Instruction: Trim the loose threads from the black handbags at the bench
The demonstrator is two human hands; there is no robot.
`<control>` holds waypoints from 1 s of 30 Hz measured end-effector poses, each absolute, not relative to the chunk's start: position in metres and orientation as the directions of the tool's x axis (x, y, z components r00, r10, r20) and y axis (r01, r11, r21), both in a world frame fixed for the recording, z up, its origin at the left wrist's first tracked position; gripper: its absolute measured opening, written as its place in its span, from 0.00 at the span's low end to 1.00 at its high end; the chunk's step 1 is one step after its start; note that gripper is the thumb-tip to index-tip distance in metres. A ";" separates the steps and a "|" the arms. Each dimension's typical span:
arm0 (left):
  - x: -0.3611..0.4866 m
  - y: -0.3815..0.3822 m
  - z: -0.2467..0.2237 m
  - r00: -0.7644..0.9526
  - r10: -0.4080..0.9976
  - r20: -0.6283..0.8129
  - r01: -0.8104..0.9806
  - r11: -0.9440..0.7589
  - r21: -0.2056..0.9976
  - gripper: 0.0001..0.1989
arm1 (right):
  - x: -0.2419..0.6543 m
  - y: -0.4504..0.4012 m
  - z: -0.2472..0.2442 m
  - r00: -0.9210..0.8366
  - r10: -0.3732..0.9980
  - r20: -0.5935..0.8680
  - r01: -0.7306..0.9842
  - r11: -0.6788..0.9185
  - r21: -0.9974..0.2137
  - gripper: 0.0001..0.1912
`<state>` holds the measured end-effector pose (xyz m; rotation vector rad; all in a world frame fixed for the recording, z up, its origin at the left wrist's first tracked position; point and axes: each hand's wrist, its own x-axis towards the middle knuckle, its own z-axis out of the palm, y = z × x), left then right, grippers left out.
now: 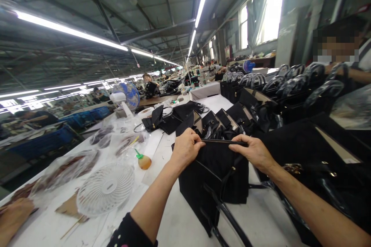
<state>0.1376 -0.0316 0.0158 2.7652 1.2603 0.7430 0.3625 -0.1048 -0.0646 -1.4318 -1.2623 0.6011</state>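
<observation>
A black handbag (199, 185) lies on the white table in front of me, its dark handles (228, 216) hanging toward me. My left hand (187, 146) pinches the left end of the bag's upper edge between thumb and fingers. At the other end of that edge, my right hand (253, 150) grips it the same way. The edge runs straight and level between the two hands. A small gold-coloured fitting shows on the bag below my right hand. What lies inside the bag is hidden.
White fan (106, 189) and a small amber bottle with a green tip (143, 160) stand left. Several black bags (307, 142) crowd the right and back. Plastic-wrapped brown pieces (66, 170) lie left, near another person's hand (16, 216). A person (342, 46) is at far right.
</observation>
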 end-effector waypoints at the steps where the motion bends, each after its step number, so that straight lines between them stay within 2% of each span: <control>1: 0.138 -0.032 0.015 0.558 0.719 0.415 0.716 -0.670 0.197 0.07 | 0.362 -0.104 -0.064 0.311 0.912 0.268 0.374 0.141 -0.917 0.17; 7: 0.143 -0.032 0.013 0.539 0.729 0.423 0.739 -0.650 0.179 0.08 | 0.360 -0.103 -0.061 0.322 0.907 0.272 0.423 0.119 -0.898 0.15; 13: 0.143 -0.030 0.011 0.508 0.742 0.437 0.762 -0.624 0.173 0.08 | 0.359 -0.100 -0.047 0.281 0.912 0.297 0.572 0.089 -0.815 0.12; 19: 0.144 -0.030 0.010 0.484 0.755 0.443 0.780 -0.602 0.173 0.08 | 0.354 -0.090 -0.023 0.036 0.927 0.372 0.809 0.192 -0.556 0.10; 27: 0.144 -0.031 0.012 0.457 0.765 0.454 0.787 -0.585 0.195 0.09 | 0.341 -0.084 0.001 0.002 0.961 0.278 0.939 0.094 -0.330 0.11; 30: 0.139 -0.030 0.013 0.445 0.759 0.475 0.766 -0.598 0.236 0.09 | 0.326 -0.081 0.010 -0.052 0.962 0.268 0.953 0.128 -0.274 0.11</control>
